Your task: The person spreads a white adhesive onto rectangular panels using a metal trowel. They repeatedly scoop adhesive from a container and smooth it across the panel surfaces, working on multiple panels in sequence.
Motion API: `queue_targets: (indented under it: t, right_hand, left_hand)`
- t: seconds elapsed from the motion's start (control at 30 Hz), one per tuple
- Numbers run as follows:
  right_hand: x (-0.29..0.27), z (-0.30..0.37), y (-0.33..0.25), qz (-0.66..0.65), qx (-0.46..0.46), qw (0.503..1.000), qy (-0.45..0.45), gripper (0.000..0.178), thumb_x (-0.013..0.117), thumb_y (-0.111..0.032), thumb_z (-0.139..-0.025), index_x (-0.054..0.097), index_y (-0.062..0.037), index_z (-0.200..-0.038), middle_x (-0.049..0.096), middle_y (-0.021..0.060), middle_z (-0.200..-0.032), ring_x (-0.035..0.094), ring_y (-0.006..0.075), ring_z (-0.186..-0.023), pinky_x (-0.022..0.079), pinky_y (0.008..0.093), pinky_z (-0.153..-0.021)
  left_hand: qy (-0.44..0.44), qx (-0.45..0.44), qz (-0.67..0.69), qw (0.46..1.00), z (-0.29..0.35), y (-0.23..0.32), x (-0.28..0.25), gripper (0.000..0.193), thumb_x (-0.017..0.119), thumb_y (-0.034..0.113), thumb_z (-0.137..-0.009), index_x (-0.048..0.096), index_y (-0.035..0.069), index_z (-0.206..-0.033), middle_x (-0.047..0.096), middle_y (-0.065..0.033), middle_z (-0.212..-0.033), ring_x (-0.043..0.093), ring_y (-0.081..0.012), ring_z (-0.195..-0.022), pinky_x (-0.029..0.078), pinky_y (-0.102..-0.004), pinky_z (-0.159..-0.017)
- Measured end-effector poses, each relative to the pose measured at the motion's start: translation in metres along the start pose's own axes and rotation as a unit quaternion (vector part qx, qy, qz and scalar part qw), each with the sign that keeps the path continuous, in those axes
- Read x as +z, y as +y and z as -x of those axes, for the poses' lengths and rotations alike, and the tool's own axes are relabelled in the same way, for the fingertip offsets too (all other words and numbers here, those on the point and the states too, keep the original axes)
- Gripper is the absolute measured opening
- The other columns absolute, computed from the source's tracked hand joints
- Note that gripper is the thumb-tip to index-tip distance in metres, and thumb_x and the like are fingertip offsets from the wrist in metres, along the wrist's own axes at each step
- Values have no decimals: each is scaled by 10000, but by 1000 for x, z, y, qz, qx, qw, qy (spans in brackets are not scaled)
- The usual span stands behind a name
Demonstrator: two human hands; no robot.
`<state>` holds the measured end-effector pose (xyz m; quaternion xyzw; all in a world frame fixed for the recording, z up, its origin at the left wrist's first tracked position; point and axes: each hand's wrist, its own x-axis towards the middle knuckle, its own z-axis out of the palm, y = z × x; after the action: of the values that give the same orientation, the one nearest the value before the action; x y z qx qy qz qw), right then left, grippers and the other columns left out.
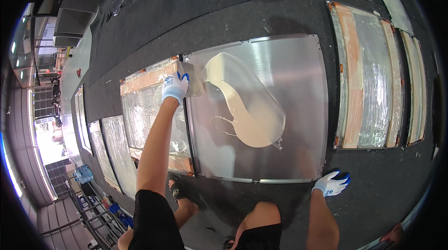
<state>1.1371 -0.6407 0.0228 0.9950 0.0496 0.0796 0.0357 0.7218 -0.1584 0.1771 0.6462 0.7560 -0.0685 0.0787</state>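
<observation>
A silver metal panel (303, 86) lies flat in front of me. A pool of cream-coloured paste (256, 126) is smeared over its middle, with a thin spread film curving around it. My left hand (176, 86), in a white and blue glove, is closed on a wide, flat spreader blade (196, 80) at the panel's left edge, next to the paste. My right hand (331, 183), gloved alike, rests on the dark floor covering by the panel's near right corner. Its fingers are apart and hold nothing.
A film-covered panel with wooden strips (149, 75) adjoins on the left, and similar panels (368, 86) lie to the right. Black matting (186, 7) covers the floor. My sandalled foot (184, 194) is near the panel. A metal rack (93, 217) and blue water bottle (83, 174) stand at left.
</observation>
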Motion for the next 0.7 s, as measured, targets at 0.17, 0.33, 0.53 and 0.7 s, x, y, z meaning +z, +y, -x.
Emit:
queue_targets:
  t: [0.17,0.33,0.53,0.7]
  right_hand:
    - [-2,-1,-2,-12,-3,1000,0,583,512,-421,-1009,426,-100,-1488,435,162,-1524,437,352,-1386,340,521,-1144]
    - [-3,-1,-2,-20,-12,1000,9,575,523,-408,-1002,423,-112,-1485,425,149,-1535,429,344,-1395,330,524,-1153]
    - [-3,-1,-2,-7,-3,1000,-6,589,519,-421,-1004,413,-114,-1494,416,145,-1542,419,337,-1405,317,539,-1157]
    - [-5,0,-4,3,16,999,-28,612,512,-432,-1011,389,-102,-1511,406,154,-1545,405,345,-1415,311,535,-1167]
  left_hand:
    - [-11,-24,5,1000,-11,33,8,432,606,395,-904,706,-9,-1019,705,-254,-1056,671,-407,-1048,515,-472,-913]
    - [-50,0,-42,998,-15,92,3,485,528,416,-945,690,39,-1204,698,-206,-1195,667,-363,-1127,517,-443,-971]
    - [-67,50,-62,995,2,165,-1,419,483,347,-970,724,49,-1139,710,-201,-1171,679,-352,-1113,529,-434,-966]
    - [-104,55,-55,991,16,209,0,407,494,361,-985,714,66,-1157,711,-183,-1170,681,-349,-1096,537,-424,-943]
